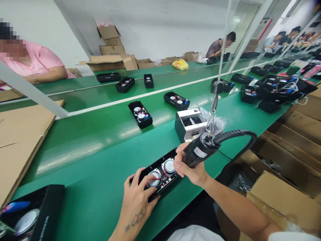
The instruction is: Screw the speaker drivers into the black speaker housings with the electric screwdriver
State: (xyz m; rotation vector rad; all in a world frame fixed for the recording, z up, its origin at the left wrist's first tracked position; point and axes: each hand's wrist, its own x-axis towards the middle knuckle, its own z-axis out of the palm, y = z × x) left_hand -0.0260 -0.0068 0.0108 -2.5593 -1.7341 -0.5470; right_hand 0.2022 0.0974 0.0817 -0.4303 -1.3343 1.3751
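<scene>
A black speaker housing (147,172) lies open on the green bench, two round speaker drivers (168,165) and red wires showing inside. My left hand (140,187) grips its near left end, fingers over the rim and by one driver. In my right hand (192,167) is a black electric screwdriver (202,149), wrapped by my fingers and tilted over the housing's right end. The tool hangs from a hook and cord above, and a thick cable leaves its top. Its tip is hidden behind my hand.
A silver-and-black box-shaped machine (192,124) stands just beyond the screwdriver. More open housings (140,114) sit along the green conveyor (100,120), with another at the near left (32,214). Cardboard boxes (283,197) fill the right side. Co-workers sit across the line.
</scene>
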